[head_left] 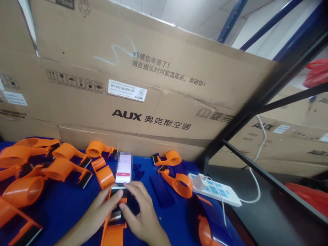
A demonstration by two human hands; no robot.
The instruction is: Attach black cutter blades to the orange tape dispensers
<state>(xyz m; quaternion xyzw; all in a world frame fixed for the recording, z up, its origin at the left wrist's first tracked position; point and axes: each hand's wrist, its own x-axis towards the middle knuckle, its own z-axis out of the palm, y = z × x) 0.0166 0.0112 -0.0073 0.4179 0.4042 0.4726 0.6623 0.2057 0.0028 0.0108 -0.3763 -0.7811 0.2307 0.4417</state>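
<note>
Here, the left hand (104, 204) and right hand (140, 217) have their fingers partly closed, both gripping the black toothed end of an orange tape dispenser (112, 235); it is low over the blue counter (60, 206), just in front of a lit phone (123, 175); other orange dispensers (107, 177) lie on both sides; a white power strip (212, 188) is at right.
</note>
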